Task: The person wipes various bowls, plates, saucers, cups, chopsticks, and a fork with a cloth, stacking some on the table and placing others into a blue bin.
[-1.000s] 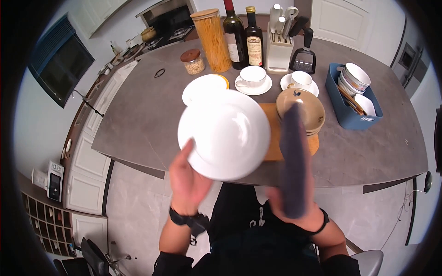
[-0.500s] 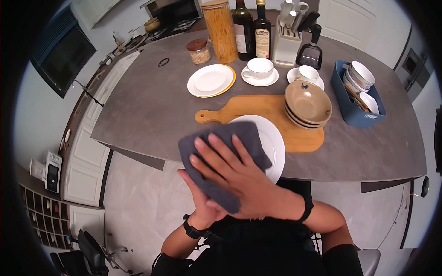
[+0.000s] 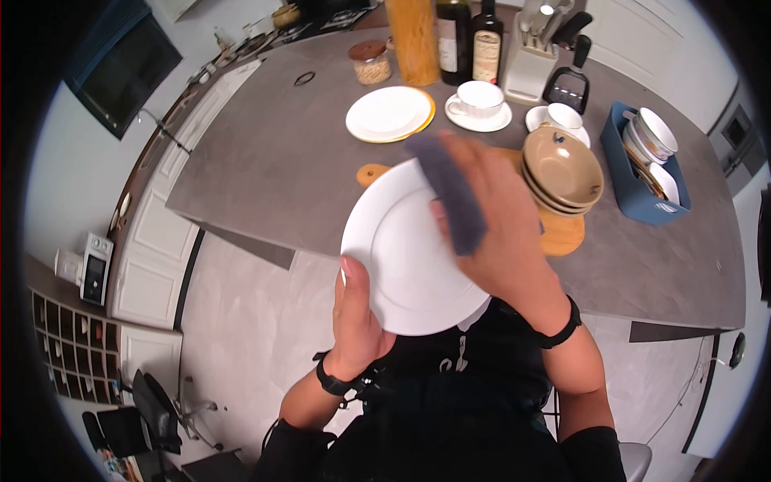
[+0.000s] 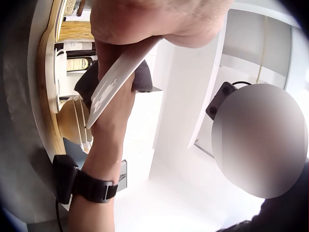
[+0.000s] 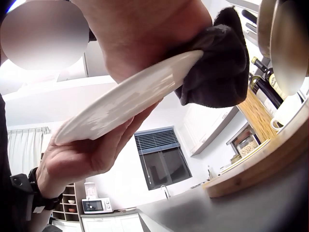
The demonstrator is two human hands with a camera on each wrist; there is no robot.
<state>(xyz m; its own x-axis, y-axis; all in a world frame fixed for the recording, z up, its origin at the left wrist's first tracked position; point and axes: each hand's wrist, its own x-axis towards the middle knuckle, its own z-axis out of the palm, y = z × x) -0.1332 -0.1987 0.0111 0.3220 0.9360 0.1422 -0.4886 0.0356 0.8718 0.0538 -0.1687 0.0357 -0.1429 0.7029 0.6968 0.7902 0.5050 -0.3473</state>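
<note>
A white plate [image 3: 401,257] is held tilted above the near edge of the table. My left hand [image 3: 359,321] grips it at the left rim, thumb over the front and fingers spread beneath, as the right wrist view shows. My right hand [image 3: 510,229] holds a dark grey cloth [image 3: 451,197] against the plate's upper right part. In the right wrist view the cloth [image 5: 217,67] folds over the plate's rim, hanging below it on the far side.
Behind the plate lies a wooden cutting board [image 3: 566,233] bearing stacked brown bowls [image 3: 562,169]. Farther back are white plates [image 3: 389,112], two cups on saucers [image 3: 479,100], bottles [image 3: 486,48] and a knife block [image 3: 530,72]. A blue basket [image 3: 642,193] of dishes stands right.
The right hand with the cloth has gone from lying flat across the plate to its upper right rim, uncovering most of the plate. The left hand still holds the plate.
</note>
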